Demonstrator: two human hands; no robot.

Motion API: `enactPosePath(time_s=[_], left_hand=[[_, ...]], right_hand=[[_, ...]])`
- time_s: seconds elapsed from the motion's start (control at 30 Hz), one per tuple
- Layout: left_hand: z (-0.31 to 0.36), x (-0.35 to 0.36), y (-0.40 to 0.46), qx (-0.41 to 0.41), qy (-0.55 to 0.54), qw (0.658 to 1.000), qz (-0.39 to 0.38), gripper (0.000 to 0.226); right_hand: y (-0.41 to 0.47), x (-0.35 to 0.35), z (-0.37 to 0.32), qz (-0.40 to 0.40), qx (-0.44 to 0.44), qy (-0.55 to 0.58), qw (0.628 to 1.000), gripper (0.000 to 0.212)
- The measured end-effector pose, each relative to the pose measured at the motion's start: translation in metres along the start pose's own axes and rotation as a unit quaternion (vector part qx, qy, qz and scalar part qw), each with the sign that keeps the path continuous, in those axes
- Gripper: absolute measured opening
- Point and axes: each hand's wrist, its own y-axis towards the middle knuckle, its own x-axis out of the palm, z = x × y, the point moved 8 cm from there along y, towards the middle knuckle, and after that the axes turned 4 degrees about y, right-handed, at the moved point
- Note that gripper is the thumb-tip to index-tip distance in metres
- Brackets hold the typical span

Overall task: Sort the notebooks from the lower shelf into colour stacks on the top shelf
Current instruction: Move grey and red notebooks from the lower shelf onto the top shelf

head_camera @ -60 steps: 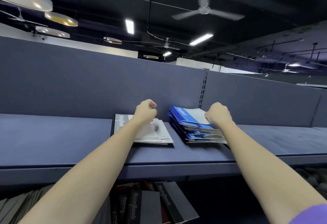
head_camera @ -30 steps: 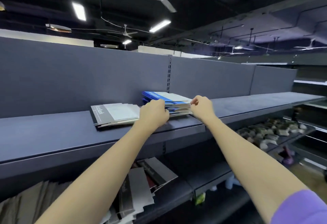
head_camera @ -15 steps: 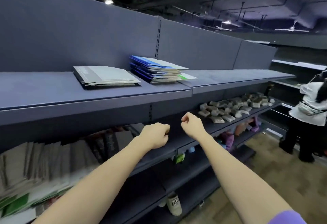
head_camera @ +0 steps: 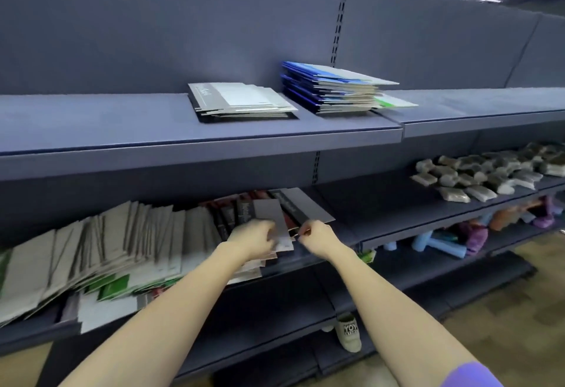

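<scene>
— Fingers of the left hand [head_camera: 255, 238] are curling round the lower edge of a grey-covered notebook [head_camera: 270, 218], gripping it among the leaning row of notebooks [head_camera: 122, 240] on the lower shelf [head_camera: 345, 227].

— And the right hand [head_camera: 318, 235]?

— Its fingers are curling too, thumb and forefinger pinching together right at the near corner of the dark notebooks; whether they are holding a cover is too blurred to tell.

— What is sitting on the top shelf [head_camera: 198, 142]?

— Two flat stacks are lying side by side, close but apart: a stack of grey and white notebooks [head_camera: 241, 101] on the left and a taller stack of blue notebooks [head_camera: 333, 88] on the right, with a green-edged cover [head_camera: 394, 102] poking out from under the blue one over the seam between shelf panels.

— Any room up there?

— Bare shelf is stretching left of the grey stack and right of the blue one, and both stacks are sitting back from the front lip.

— And below?

— Grey and green notebooks are slumping leftward, some overhanging the front edge of the lower shelf; right of the hands the board is lying bare up to some small packets [head_camera: 489, 172].
</scene>
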Motion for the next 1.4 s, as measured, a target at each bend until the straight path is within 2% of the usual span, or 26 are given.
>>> enactPosePath(time_s=[0.3,0.37,0.5,0.77,0.87,0.93,1.07,1.17,1.3,1.4], left_hand=[[-0.047,0.017,-0.014,-0.101,-0.006,0.994,-0.035,0.052],[-0.051,0.022,-0.015,-0.121,0.008,0.992,-0.042,0.063],[-0.053,0.023,-0.019,-0.151,-0.006,0.988,-0.038,0.077],[-0.044,0.026,-0.013,-0.174,0.031,0.983,-0.052,0.096],[-0.039,0.027,-0.006,-0.168,0.02,0.983,-0.078,0.1],[-0.041,0.028,-0.004,-0.186,-0.007,0.979,-0.087,0.103],[-0.046,0.037,-0.003,-0.242,-0.092,0.96,-0.109,0.111],[-0.044,0.041,0.0,-0.26,-0.105,0.952,-0.121,0.11],[-0.033,0.04,0.011,-0.246,-0.115,0.955,-0.12,0.105],[-0.02,0.039,0.027,-0.218,-0.086,0.968,-0.09,0.104]], right_hand=[[0.044,0.046,-0.017,-0.088,-0.006,-0.019,0.996,0.009],[0.055,0.054,-0.018,-0.085,-0.004,-0.01,0.996,0.021],[0.07,0.064,-0.018,-0.073,0.014,0.049,0.996,0.065],[0.086,0.061,-0.004,-0.097,0.045,0.086,0.99,0.058],[0.095,0.04,0.005,-0.078,0.046,0.086,0.992,0.078],[0.104,0.025,0.007,-0.066,0.032,0.079,0.994,0.079],[0.115,0.008,0.013,-0.078,0.002,0.002,0.997,0.064],[0.122,0.002,0.024,-0.091,-0.01,-0.098,0.991,0.072],[0.134,-0.006,0.042,-0.1,0.019,-0.099,0.99,0.091],[0.14,-0.011,0.049,-0.101,0.023,-0.104,0.989,0.091]])
